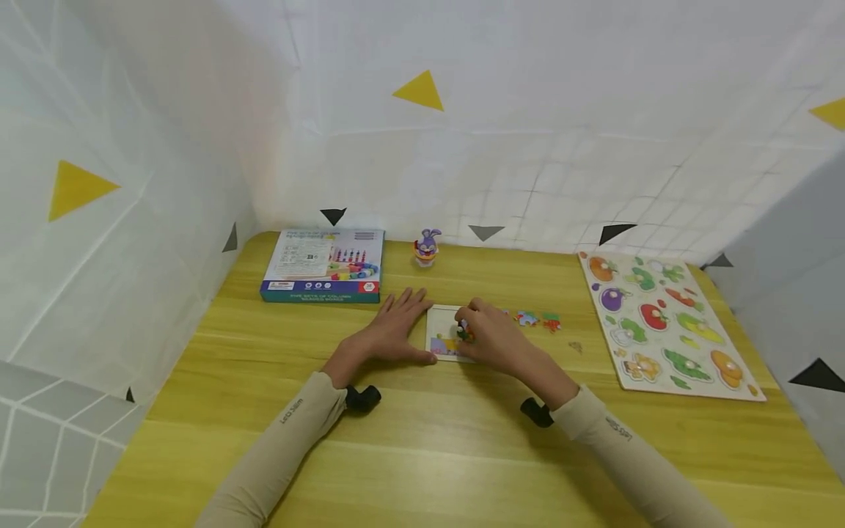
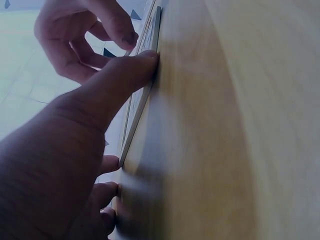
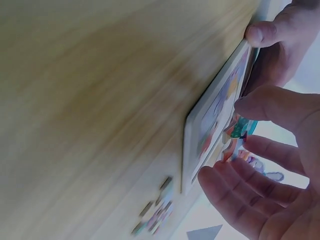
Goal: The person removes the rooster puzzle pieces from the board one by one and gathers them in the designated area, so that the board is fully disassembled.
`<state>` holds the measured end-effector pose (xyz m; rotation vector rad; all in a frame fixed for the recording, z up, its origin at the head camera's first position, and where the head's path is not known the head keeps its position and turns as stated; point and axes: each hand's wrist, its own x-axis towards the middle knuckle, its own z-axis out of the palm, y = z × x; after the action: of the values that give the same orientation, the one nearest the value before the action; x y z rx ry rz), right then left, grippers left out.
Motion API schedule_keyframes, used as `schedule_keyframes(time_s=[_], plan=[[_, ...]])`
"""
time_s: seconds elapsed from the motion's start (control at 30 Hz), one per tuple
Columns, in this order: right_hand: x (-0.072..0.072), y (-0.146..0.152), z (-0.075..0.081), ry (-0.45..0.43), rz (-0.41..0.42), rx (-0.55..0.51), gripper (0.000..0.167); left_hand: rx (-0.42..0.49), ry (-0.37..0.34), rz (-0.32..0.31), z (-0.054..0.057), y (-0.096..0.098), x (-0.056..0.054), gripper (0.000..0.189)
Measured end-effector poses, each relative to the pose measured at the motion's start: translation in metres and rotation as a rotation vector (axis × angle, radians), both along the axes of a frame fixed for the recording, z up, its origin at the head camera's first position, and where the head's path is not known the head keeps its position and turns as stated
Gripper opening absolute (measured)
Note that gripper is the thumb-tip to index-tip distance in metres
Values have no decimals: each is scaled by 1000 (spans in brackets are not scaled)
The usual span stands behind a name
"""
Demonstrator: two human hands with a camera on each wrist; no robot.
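A small framed jigsaw puzzle (image 1: 441,318) lies on the table, its near part showing purple and yellow picture pieces. My left hand (image 1: 389,334) is spread along the frame's left side, with the thumb pressing the near edge. In the left wrist view, that thumb (image 2: 127,70) lies against the tray's rim. My right hand (image 1: 496,336) pinches a green and orange jigsaw piece (image 3: 241,127) between thumb and fingers, over the frame. Right of it lie loose jigsaw pieces, a blue one (image 1: 526,318) and a red and green one (image 1: 551,322).
A boxed bead set (image 1: 323,268) sits at the back left. A purple rabbit figure (image 1: 427,246) stands behind the frame. On the right lies a vegetable peg board (image 1: 667,323). A small brownish thing (image 1: 576,347) rests near the loose pieces.
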<state>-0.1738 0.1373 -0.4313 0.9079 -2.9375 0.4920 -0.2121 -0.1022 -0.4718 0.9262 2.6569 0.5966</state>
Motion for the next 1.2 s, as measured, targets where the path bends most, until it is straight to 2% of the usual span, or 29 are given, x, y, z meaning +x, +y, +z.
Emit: schedule_keyframes(time_s=[0.23,0.43,0.63,0.77,0.93,1.2], plan=[[2,12,-1,54,24,-15,32,-5,9,5,-1,-1,-1,109],[4,17,-2,49,38,-24,22,3,8,4,-4,-2,-3,110],[6,25,-2,46,25,21,30,-5,4,3,-5,-1,-3,110],[9,32,0,32,15,8,34,9,3,-1,-2,-2,-1,109],[12,39,0,11,0,-11,34,35,-1,-11,1,-2,0,108],[15,49,0,25,3,6,34,22,-3,-8,-2,-3,-1,109]])
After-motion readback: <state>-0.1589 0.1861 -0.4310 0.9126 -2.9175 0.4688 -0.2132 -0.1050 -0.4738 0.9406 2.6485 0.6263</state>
